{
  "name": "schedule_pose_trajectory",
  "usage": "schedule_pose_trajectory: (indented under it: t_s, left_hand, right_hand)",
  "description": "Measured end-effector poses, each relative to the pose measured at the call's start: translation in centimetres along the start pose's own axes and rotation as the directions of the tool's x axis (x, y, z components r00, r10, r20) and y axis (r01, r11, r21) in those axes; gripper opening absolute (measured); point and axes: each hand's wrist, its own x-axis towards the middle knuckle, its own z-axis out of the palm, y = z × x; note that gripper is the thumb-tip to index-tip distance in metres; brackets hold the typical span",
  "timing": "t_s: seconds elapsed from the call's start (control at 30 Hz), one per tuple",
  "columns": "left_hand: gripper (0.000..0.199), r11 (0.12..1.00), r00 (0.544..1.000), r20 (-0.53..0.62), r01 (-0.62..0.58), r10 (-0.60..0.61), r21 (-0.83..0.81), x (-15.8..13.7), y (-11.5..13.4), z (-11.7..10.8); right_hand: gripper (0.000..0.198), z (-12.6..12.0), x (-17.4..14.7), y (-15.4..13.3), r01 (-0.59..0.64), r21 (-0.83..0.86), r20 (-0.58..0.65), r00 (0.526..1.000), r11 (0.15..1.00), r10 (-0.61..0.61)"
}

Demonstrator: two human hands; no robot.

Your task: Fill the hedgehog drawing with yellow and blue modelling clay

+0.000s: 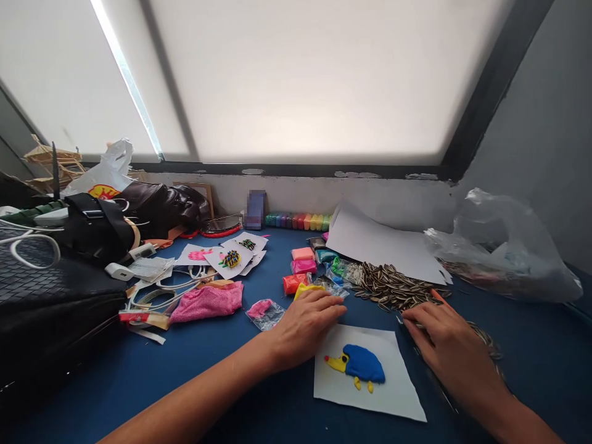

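Observation:
A white sheet (356, 401) lies in front of me, bearing a blue and yellow clay hedgehog (365, 364) with a red nose and two yellow feet. My left hand (308, 324) rests palm down at the sheet's upper left corner, fingers stretched out beside a yellow clay packet (306, 288). To the right of the sheet, my right hand (456, 351) has its thumb and fingers pinched on a thin metallic tool (400, 319); its exact kind is unclear, being mostly covered. Beyond that hand is a heap of striped sunflower seeds (393, 287).
Clay packets (296, 283) lie left of the seeds, near larger white sheets (383, 246). Small cards with clay figures (230, 259), a pink cloth (208, 302) and white cables are at left, beside a black bag (55, 308). A clear plastic bag (513, 253) stands at right.

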Motion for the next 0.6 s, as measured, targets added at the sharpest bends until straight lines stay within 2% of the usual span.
schedule_pose_trajectory:
  t_s: [0.1,0.23,0.4,0.5,0.6]
  left_hand:
    - [0.032,0.993,0.995,0.027,-0.094,0.093,0.071,0.1,-1.0,0.0]
    - [0.033,0.992,0.996,0.055,-0.069,0.064,0.107,0.5,-2.3,-0.1]
    - [0.036,0.992,0.998,-0.019,-0.059,0.062,0.111,0.3,-2.8,0.2]
    - [0.031,0.996,0.994,-0.075,-0.077,0.081,0.051,0.1,-1.9,0.0]
    - [0.024,0.996,0.999,-0.028,-0.024,0.021,-0.083,0.1,-0.7,-0.3]
  right_hand:
    - [0.035,0.5,0.7,-0.2,-0.012,-0.014,0.03,0.999,1.0,0.012]
    - [0.029,1.2,2.0,-0.7,-0.019,-0.051,0.081,0.996,0.999,0.023]
    - [0.026,2.3,2.9,-1.1,-0.015,-0.094,0.121,0.992,0.995,0.026]
    - [0.028,2.8,3.0,-1.3,-0.009,-0.103,0.123,0.992,0.995,0.022]
    - [0.027,2.8,3.2,-1.4,-0.011,-0.083,0.129,0.991,0.996,0.022]
